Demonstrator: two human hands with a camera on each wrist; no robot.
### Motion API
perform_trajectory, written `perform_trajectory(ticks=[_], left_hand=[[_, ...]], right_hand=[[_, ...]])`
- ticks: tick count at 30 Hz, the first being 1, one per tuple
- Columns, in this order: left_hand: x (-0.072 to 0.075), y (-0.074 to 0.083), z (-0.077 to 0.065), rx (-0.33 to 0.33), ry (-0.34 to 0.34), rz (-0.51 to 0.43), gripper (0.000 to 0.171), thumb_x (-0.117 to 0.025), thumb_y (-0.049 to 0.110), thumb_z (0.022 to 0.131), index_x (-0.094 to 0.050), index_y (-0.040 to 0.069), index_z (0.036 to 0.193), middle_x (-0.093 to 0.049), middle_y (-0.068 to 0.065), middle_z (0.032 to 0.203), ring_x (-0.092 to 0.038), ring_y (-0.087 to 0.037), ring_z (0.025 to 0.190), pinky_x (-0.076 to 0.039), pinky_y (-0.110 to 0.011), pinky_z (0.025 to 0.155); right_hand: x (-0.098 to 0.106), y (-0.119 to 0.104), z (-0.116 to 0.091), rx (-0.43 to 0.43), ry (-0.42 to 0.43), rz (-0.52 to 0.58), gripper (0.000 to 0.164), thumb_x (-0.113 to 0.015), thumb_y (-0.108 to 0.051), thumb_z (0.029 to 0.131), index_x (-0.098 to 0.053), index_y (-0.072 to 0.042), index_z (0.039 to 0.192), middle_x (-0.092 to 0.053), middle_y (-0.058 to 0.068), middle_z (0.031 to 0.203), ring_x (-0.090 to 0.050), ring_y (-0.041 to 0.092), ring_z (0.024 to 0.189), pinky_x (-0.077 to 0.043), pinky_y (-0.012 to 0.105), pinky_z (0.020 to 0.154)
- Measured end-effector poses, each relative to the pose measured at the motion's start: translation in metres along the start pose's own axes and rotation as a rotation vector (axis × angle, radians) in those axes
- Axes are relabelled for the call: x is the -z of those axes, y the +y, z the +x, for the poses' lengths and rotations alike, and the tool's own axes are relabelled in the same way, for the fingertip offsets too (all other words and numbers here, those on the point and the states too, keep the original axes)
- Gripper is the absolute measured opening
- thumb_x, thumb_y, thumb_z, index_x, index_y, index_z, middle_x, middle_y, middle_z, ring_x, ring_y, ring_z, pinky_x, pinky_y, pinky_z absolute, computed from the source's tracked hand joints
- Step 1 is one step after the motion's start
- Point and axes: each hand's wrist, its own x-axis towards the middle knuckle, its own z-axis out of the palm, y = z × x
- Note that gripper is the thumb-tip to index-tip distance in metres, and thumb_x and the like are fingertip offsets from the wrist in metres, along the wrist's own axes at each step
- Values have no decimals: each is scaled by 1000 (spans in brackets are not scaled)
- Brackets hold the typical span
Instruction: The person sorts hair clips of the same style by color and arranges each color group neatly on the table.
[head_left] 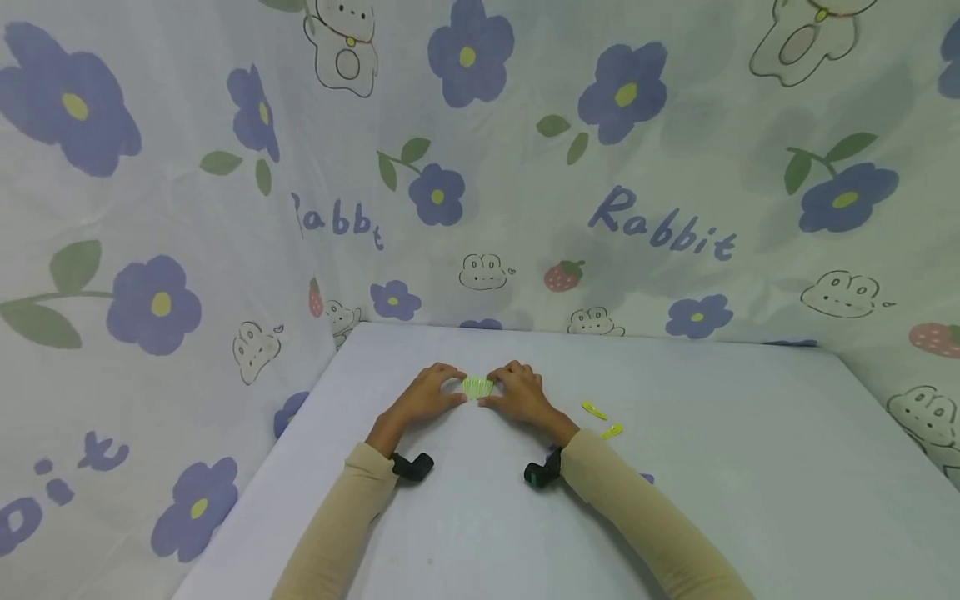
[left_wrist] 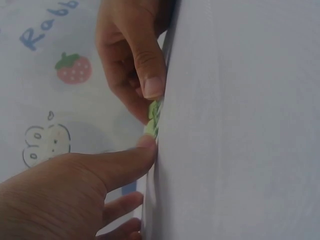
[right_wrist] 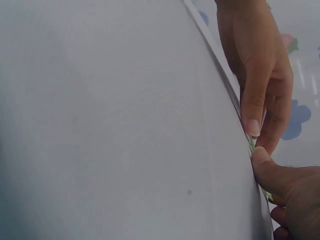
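Several pale green hair clips (head_left: pixel 477 387) lie side by side in a short row on the white table, between the two hands. My left hand (head_left: pixel 429 393) pinches the row's left end between thumb and forefinger. At the right end, the thumb and forefinger of my right hand (head_left: pixel 522 394) grip the row the same way. Seen from the left wrist, the green clips (left_wrist: pixel 153 115) show as a thin strip close over the tabletop, partly hidden by the fingertips. Both thumbs are on the near side, with the forefingers beyond.
Two yellow hair clips, one farther back (head_left: pixel 595 410) and one nearer (head_left: pixel 612 431), lie on the table (head_left: pixel 750 467) to the right of my right hand. A printed cloth (head_left: pixel 525 167) with flowers and rabbits hangs behind the table and along its sides.
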Motion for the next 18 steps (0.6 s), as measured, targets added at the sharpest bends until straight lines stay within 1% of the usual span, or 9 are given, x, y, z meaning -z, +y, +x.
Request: perform_trajectory(ticks=[9,18], left_hand=[[-3,0,1,-16,0,20,45,-71,31,94,-63,15,135,-51,-15,146,-43,-39,139,-36,-59,113],[-1,4,-3,-1,2,6,46,-71,30,94,-62,15,136,-51,-15,146,-42,-39,140,-35,-59,113]], right_hand=[[0,2,-3,3,7,-2,55,-76,-50,84,-67,-17,126,-59,9,122,-51,28,112,-38,46,92],[2,-1,-4,11,-2,11,56,-76,-48,85,-66,-16,129,-59,9,125,-51,28,114,-38,49,95]])
